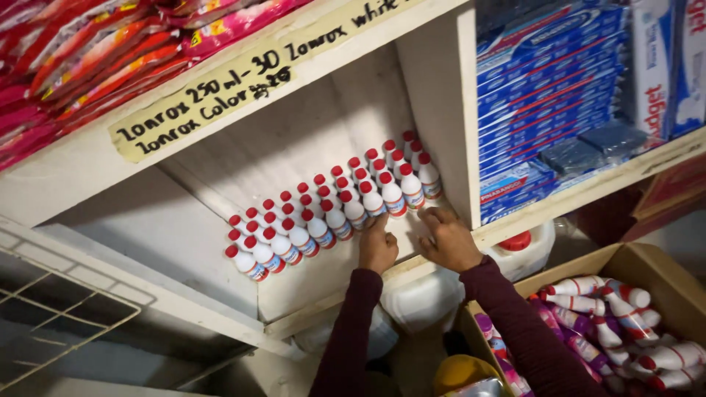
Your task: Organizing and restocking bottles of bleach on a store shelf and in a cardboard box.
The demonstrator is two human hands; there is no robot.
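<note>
Near the middle of the frame, rows of small white plastic bottles with red caps (334, 202) stand upright on a white painted wooden shelf (184, 228), running in a diagonal band from centre left up toward the centre. The left hand (378, 246) lies just below the band, its fingers bent and its fingertips touching the base of a front-row bottle; whether it actually clasps that bottle is hard to tell, since the knuckles hide the fingertips. The right hand (448, 239) rests just to the right of it on the shelf's front edge, fingers curled downward, and nothing shows inside its grip. Both arms wear dark maroon sleeves that run off the bottom edge. At lower right an open brown cardboard box (647, 268), cut by the frame, holds more white bottles lying in a heap (625, 323), some with pink or purple labels. Below the shelf large white jugs with a red cap (518, 246) are half hidden by the shelf board. Stacked blue cartons (544, 95) fill the upper right, red and pink packets (95, 59) the upper left, and a white wire rack (59, 316) sits at lower left.
</note>
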